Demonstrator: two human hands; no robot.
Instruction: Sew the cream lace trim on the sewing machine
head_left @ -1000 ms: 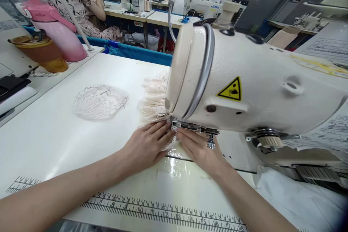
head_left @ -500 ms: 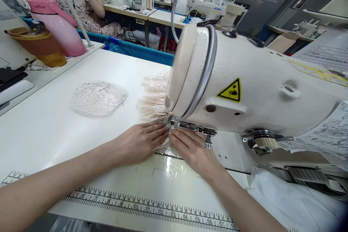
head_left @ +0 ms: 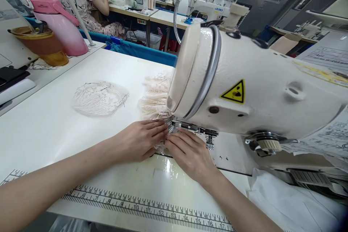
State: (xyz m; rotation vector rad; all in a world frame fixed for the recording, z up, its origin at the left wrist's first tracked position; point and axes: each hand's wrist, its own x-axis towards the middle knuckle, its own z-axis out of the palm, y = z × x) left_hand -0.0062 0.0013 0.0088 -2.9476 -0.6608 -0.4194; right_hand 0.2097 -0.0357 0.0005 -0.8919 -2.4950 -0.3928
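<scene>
A cream sewing machine (head_left: 258, 87) fills the right of the view. Under its head, at the presser foot (head_left: 174, 125), lies a small piece of white lace (head_left: 170, 129). My left hand (head_left: 138, 139) lies flat on the table left of the foot, fingers stretched onto the lace. My right hand (head_left: 189, 152) rests just in front of the foot, fingers extended and pressing the lace down. Behind the foot a stack of cream lace pieces (head_left: 154, 96) is piled against the machine head.
A round white lace piece (head_left: 99, 98) lies further left on the white table (head_left: 54, 127), whose front edge carries a printed ruler (head_left: 146, 212). A pink bottle (head_left: 58, 21) and brown cup (head_left: 45, 45) stand far left. Another person (head_left: 87, 0) sits at a machine behind.
My right hand has slid a little left and nearer to me, its fingers now touching my left fingertips at the lace. The left hand has hardly moved.
</scene>
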